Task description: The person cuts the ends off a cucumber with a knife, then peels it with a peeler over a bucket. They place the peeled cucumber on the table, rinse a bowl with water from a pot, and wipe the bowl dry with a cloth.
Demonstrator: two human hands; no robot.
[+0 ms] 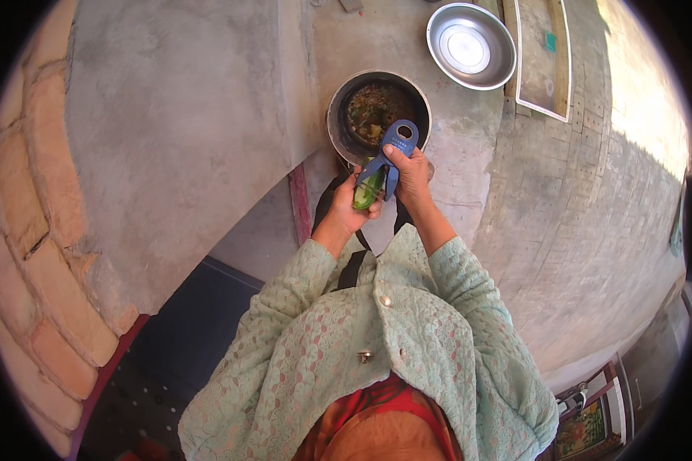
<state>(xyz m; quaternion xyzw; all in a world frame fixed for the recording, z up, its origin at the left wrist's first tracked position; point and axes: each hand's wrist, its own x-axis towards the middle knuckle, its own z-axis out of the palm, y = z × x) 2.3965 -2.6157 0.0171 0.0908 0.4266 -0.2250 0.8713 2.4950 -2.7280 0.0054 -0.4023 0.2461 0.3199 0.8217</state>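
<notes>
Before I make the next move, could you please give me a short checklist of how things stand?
1. Left hand holding the green vegetable: ok.
2. Right hand gripping the blue peeler: ok.
3. Peeler's cutting edge touching the vegetable: cannot tell, too small.
4. Vegetable fully over the pot: not ok, mostly on the near side of its rim in this view.
5. Metal basin apart from both hands: ok.

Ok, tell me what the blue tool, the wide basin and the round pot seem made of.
Blue tool: probably hard plastic, smooth and evenly coloured.
Basin: metal, perhaps stainless steel, polished; its silvery surface shows bright reflections.
Pot: likely metal, thin-rimmed, with a dull, darkened inner wall; which metal, I can't tell.
</notes>
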